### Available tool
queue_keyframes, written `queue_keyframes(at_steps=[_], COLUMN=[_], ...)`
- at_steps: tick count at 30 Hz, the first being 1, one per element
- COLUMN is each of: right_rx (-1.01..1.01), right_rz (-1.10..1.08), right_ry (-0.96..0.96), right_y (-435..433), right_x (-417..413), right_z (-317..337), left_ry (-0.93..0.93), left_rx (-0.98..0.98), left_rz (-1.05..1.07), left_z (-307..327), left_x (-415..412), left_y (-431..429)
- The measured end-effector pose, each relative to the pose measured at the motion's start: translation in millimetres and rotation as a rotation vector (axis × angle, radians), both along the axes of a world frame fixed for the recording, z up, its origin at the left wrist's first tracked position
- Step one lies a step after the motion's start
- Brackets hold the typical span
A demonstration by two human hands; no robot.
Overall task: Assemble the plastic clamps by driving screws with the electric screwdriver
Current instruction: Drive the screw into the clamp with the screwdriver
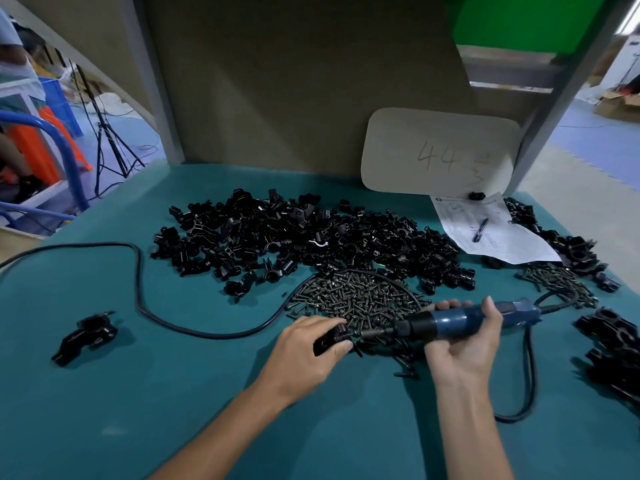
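Beside the screws point(356, 299), right fingers point(449, 304) around level screwdriver point(453, 322), bit point(373, 332) leftward at clamp point(331, 337) between left fingers point(323, 323).

the left hand point(304, 344) covers most of the clamp point(329, 339) it grips, hiding where the bit of the electric screwdriver point(460, 322) meets it. the black cable point(139, 278) runs off the left edge; the right edge cuts a heap of clamps point(609, 341). print on the paper sheet point(498, 237) is unreadably small.

"44" (handwritten) on board point(440, 152)
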State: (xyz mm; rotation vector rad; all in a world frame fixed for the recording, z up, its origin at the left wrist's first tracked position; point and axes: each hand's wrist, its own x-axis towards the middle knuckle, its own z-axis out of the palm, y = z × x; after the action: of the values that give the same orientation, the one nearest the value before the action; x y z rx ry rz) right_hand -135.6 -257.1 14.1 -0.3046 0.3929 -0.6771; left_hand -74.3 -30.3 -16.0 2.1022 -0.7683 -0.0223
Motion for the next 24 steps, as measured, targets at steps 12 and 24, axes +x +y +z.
queue_keyframes(at_steps=[12, 24], right_rx=[0.009, -0.113], right_rz=[0.144, 0.258], right_ry=[-0.104, -0.036], right_y=[-8, -3], right_x=[4, 8], right_z=[-14, -16], left_ry=[0.064, 0.191], left_rx=[-0.026, -0.094], left_rz=[-0.093, -0.04], left_z=[-1, 2], left_x=[0, 3], left_y=[3, 6])
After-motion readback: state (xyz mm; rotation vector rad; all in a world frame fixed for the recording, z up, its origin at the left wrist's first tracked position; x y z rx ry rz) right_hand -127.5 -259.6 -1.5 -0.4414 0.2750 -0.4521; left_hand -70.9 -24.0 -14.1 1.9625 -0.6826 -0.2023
